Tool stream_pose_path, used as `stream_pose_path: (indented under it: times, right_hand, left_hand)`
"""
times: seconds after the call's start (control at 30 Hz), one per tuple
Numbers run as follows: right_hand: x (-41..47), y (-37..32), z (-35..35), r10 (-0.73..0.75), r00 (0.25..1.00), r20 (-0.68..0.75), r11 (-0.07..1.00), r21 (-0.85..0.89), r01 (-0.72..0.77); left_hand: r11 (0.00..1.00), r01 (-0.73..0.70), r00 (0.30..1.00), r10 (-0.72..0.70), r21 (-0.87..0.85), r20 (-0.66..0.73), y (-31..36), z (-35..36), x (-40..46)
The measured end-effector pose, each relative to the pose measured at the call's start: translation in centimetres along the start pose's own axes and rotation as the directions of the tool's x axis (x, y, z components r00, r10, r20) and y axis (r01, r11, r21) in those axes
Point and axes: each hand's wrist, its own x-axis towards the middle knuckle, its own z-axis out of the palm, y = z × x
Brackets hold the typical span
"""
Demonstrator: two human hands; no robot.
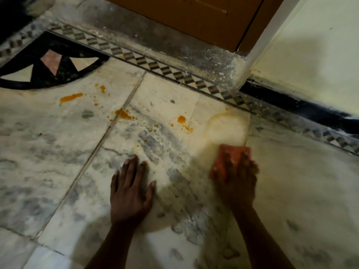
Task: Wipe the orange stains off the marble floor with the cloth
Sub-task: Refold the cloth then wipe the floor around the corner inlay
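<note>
While the left hand [130, 188] lies flat and spread on the marble floor [48, 152] as a prop, holding nothing, the right hand [238, 171] presses down on the orange cloth [232, 154], fingers splayed over its top. The cloth looks soft, thin and light, folded into a pad; it is best held from above with a flat palm, so it does not bunch. It sits just below a pale, smeared ring [226, 125], well right of the orange stains [71, 97] scattered across two slabs. The marble seems smooth, veined and dusty, probably slippery when wet. A patterned inlay border [155, 65] runs toward a wooden door [194, 18] and cream wall [310, 55].
</note>
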Motion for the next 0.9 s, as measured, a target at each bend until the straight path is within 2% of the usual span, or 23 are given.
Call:
stream_pose_path:
  times: [0.07,0.13,0.17,0.2,0.23,0.3,0.33,0.4,0.43,0.5,0.57,0.63,0.7,0.73,0.8,0.87,0.9]
  right_hand:
    - [3.9,1.2,-0.2,0.204,0.979,-0.029,0.979,-0.02,-0.205]
    - [11.3,-0.8,-0.1,0.442,0.894,-0.069,0.896,0.089,-0.435]
    - [15.1,-2.5,-0.1,0.476,0.872,-0.113,0.878,0.111,-0.465]
    - [17.9,-4.0,0.0,0.44,0.884,-0.159,0.898,0.076,-0.434]
    - [19.0,-5.9,-0.4,0.353,0.934,-0.052,0.935,0.047,-0.35]
    - [16.8,-7.6,0.4,0.023,0.994,0.105,1.0,0.004,-0.023]
    - [13.8,-7.7,0.4,-0.113,0.988,0.104,0.993,-0.034,0.117]
    - [6.7,-5.6,0.4,-0.202,0.975,0.092,0.977,-0.051,0.207]
    - [4.1,-3.9,0.0,-0.182,0.98,0.082,0.981,-0.053,0.186]
    - [4.3,-1.3,-0.4,0.019,0.998,0.06,0.999,-0.029,-0.017]
    - [9.3,-1.6,-0.9,0.247,0.969,-0.007,0.967,0.064,-0.246]
    - [15.1,-5.0,-0.7,0.353,0.936,0.021,0.926,0.139,-0.352]
    - [17.1,-8.6,-0.1,0.268,0.96,0.076,0.953,0.125,-0.276]
    - [16.2,-9.6,0.3,0.117,0.992,0.051,0.99,0.072,-0.121]
    - [10.5,-9.0,0.8,-0.124,0.992,0.029,0.991,-0.041,0.125]
    - [3.2,-5.6,0.0,-0.158,0.986,0.06,0.987,-0.011,0.159]
    - [1.0,-3.5,-0.1,-0.089,0.995,0.05,0.996,0.018,0.088]
  left_hand:
    - [1.0,-0.003,1.0,0.003,-0.008,-0.002,-0.2,0.3,0.1]
    - [1.0,-0.007,1.0,0.007,-0.008,-0.009,-0.1,0.3,0.0]
    - [1.0,-0.006,1.0,0.005,-0.004,-0.017,-0.2,0.6,0.0]
    - [1.0,-0.008,1.0,0.008,-0.002,-0.024,-0.3,0.6,-0.1]
    - [1.0,-0.013,0.999,0.013,0.001,-0.033,-0.4,0.6,-0.1]
    - [1.0,-0.011,0.999,0.011,0.003,-0.043,-0.2,0.5,-0.1]
    - [1.0,-0.003,0.999,0.003,0.008,-0.037,-0.2,0.3,-0.1]
    - [1.0,0.006,1.0,-0.006,0.01,-0.015,-0.1,0.2,-0.1]
    - [1.0,0.004,1.0,-0.004,0.008,-0.01,-0.1,0.1,-0.1]
    - [1.0,-0.003,1.0,0.003,-0.003,-0.016,-0.2,0.3,-0.1]
    - [1.0,-0.008,1.0,0.008,-0.003,-0.03,-0.3,0.6,0.0]
    - [1.0,-0.011,0.999,0.011,0.004,-0.041,-0.2,0.8,-0.1]
    - [1.0,-0.018,0.999,0.019,0.011,-0.043,-0.2,0.9,-0.1]
    - [1.0,-0.019,0.999,0.019,0.01,-0.045,-0.2,0.7,-0.1]
    - [1.0,-0.016,0.999,0.016,0.012,-0.036,-0.1,0.4,-0.1]
    - [1.0,0.002,1.0,-0.002,0.012,-0.004,0.0,0.2,0.0]
    - [1.0,0.012,1.0,-0.012,0.009,0.01,0.1,0.2,0.0]
